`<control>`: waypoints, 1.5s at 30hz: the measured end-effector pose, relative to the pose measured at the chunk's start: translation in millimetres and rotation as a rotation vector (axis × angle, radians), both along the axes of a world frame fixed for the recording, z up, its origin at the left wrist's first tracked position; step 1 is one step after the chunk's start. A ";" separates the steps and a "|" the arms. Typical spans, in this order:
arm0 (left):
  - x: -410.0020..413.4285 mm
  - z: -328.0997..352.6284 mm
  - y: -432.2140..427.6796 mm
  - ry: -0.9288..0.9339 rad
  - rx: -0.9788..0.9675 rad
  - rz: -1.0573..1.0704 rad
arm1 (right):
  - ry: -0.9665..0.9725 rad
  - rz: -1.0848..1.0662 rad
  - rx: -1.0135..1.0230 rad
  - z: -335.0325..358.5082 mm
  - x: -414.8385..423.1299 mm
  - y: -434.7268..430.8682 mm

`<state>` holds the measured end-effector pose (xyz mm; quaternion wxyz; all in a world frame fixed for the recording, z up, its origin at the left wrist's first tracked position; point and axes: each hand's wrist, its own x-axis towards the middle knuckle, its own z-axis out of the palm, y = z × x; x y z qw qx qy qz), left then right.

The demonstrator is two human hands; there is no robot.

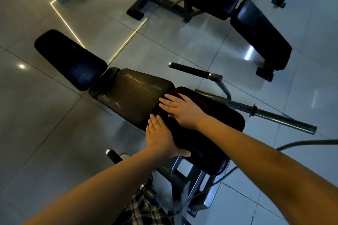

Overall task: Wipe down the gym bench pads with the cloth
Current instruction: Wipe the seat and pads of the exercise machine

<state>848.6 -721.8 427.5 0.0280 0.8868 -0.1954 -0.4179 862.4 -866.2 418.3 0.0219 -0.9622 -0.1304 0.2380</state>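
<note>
Where the desk (131, 95) stands on the tiled floor (54, 115), its near black pad (210, 144) bears both grips. The left grip (159, 135) lies wide and flat along the pad's left edge, thumb across it, holding nothing. The right grip (181, 109), fingers straight, presses a dark reddish cloth (203, 105) onto the pad's far end.

Glossy grey tiled floor (45, 115) crossed by glowing yellow strips (126, 43).

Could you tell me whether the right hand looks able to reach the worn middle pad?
Probably yes: the right hand lies flat beside the worn middle pad, with nothing between them.
</note>
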 end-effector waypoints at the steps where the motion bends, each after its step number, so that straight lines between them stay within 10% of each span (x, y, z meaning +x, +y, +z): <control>1: 1.2 -0.5 1.9 0.001 -0.014 -0.008 | 0.015 0.011 -0.003 2.7 -9.5 -6.5; 29: 29.3 45.2 -4.4 -0.052 0.117 -0.429 | -0.151 -0.586 -0.014 25.0 -92.1 -36.7; 32: 27.8 73.6 -23.3 -0.046 0.002 -0.402 | -0.270 -0.815 0.301 46.1 -89.4 -33.3; 38: 48.7 152.6 -56.8 0.274 -0.614 0.092 | -0.369 -1.494 1.803 154.1 -60.5 -24.8; 41: 65.7 194.9 -57.2 0.493 -0.907 0.395 | -0.309 -1.351 1.956 203.3 -52.2 -24.7; 45: 87.4 269.8 -44.6 0.389 -1.155 0.301 | -0.404 -1.121 1.889 275.8 -43.6 -16.6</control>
